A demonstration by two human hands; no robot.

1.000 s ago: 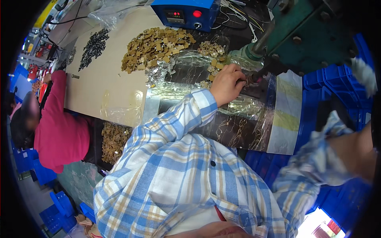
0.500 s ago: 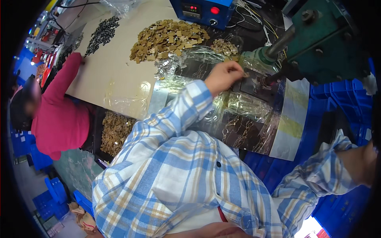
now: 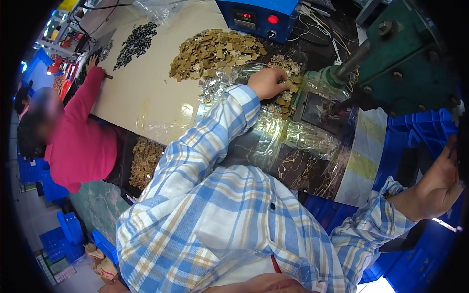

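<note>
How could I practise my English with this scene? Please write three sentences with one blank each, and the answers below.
1. The control box is mainly ____.
2. In the picture, the tan pile lies to the ____ of the black pile.
3. In the picture, the left hand is to the ____ of the green machine.

Missing words: blue; right; left.

The blue, white and tan plaid shirt [image 3: 229, 215] has a dark button [image 3: 272, 206].

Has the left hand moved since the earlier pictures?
Yes: judged against the green press, the left hand has moved left, away from the dark plate, and is now at the small tan pieces.
</note>
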